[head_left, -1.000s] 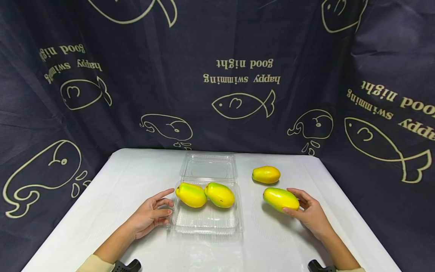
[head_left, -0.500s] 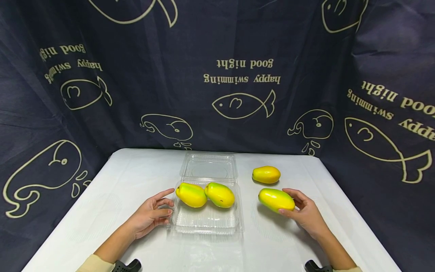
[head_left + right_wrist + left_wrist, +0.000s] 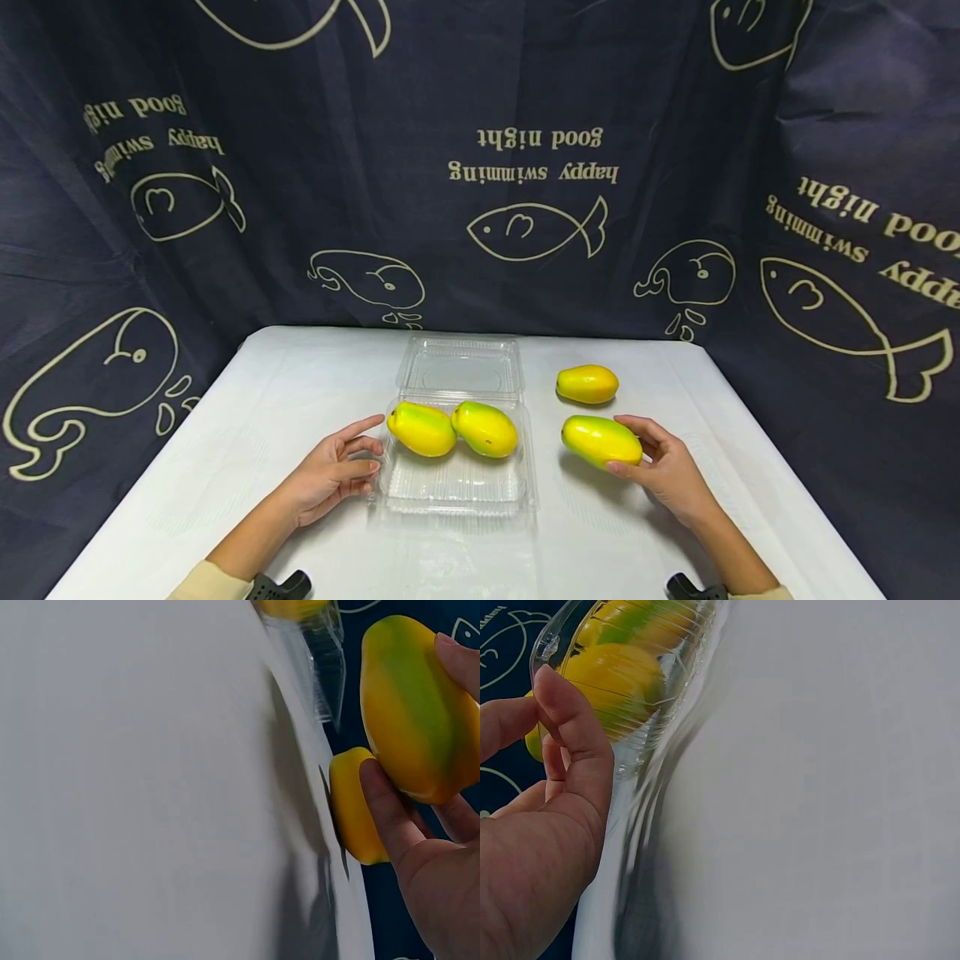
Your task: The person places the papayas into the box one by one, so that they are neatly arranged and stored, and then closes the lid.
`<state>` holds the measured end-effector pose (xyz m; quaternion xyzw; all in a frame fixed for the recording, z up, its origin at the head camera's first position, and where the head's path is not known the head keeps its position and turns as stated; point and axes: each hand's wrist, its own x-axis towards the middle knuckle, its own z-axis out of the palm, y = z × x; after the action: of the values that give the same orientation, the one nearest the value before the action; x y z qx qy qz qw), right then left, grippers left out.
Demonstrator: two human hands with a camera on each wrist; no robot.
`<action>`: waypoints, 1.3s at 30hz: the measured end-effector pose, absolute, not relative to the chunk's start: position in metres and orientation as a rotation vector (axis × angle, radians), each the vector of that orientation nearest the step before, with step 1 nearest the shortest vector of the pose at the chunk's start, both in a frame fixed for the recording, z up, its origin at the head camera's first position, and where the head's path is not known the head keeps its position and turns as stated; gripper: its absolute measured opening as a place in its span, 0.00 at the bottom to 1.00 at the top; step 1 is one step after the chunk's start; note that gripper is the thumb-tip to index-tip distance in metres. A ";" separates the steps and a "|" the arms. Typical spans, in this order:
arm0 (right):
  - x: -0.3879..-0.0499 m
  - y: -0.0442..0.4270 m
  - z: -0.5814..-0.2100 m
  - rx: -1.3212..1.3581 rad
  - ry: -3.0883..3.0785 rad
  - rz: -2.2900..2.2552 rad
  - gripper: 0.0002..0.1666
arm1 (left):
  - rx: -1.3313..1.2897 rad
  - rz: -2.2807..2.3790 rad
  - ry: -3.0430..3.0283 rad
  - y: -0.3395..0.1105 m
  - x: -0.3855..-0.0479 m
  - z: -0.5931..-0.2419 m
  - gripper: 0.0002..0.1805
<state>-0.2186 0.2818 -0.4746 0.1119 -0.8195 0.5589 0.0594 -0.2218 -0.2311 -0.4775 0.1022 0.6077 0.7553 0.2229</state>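
Note:
In the head view, a clear plastic clamshell container [image 3: 454, 493] lies with its lid [image 3: 459, 367] folded back, away from me. Two yellow-green papayas [image 3: 422, 430] sit side by side in its far half. My left hand [image 3: 330, 475] is at the container's left rim, its thumb and bent fingers about the edge; the left wrist view shows the rim [image 3: 549, 646] meeting the fingertips. My right hand [image 3: 670, 471] grips another papaya [image 3: 600, 440] between thumb and fingers, to the container's right and above the tabletop. The palm side shows in the right wrist view, with the papaya [image 3: 416, 712] held.
One more papaya [image 3: 587, 384] lies on the white-covered table [image 3: 300, 375], behind the held one. A dark blue curtain [image 3: 540, 292] with fish and whale drawings hangs around the table's back and sides.
My right hand has carried its papaya a short way left, towards the container. My left hand, the container and the other papayas have stayed where they were.

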 end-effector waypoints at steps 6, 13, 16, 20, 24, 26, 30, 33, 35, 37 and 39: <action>-0.218 0.277 -0.474 0.341 -2.464 1.724 0.39 | 0.282 2.087 1.674 -0.231 -0.222 -0.477 0.46; -0.218 0.272 -0.473 0.355 -2.442 1.756 0.38 | 0.276 2.084 1.676 -0.232 -0.222 -0.478 0.45; -0.217 0.270 -0.473 0.348 -2.443 1.760 0.38 | 0.272 2.080 1.678 -0.232 -0.222 -0.477 0.45; -0.216 0.267 -0.471 0.351 -2.433 1.786 0.38 | 0.282 2.081 1.673 -0.231 -0.221 -0.477 0.45; -0.215 0.265 -0.471 0.390 -2.402 1.855 0.39 | 0.292 2.086 1.669 -0.231 -0.222 -0.476 0.45; -0.215 0.264 -0.471 0.410 -2.383 1.889 0.39 | 0.292 2.087 1.669 -0.231 -0.222 -0.476 0.45; -0.214 0.261 -0.471 0.439 -2.361 1.910 0.40 | 0.291 2.090 1.663 -0.232 -0.222 -0.477 0.46; -0.214 0.259 -0.471 0.464 -2.342 1.927 0.40 | 0.293 2.090 1.661 -0.232 -0.223 -0.478 0.46; -0.214 0.257 -0.471 0.483 -2.329 1.940 0.41 | 0.296 2.088 1.661 -0.232 -0.223 -0.478 0.46; -0.213 0.255 -0.471 0.504 -2.318 1.950 0.41 | 0.297 2.086 1.663 -0.232 -0.223 -0.478 0.46; -0.213 0.253 -0.471 0.519 -2.313 1.959 0.42 | 0.298 2.084 1.665 -0.232 -0.223 -0.478 0.46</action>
<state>-0.2128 0.2530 -0.4708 0.1685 -0.7517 0.6368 0.0330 -0.2233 -0.2322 -0.4783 0.1080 0.6042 0.7561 0.2270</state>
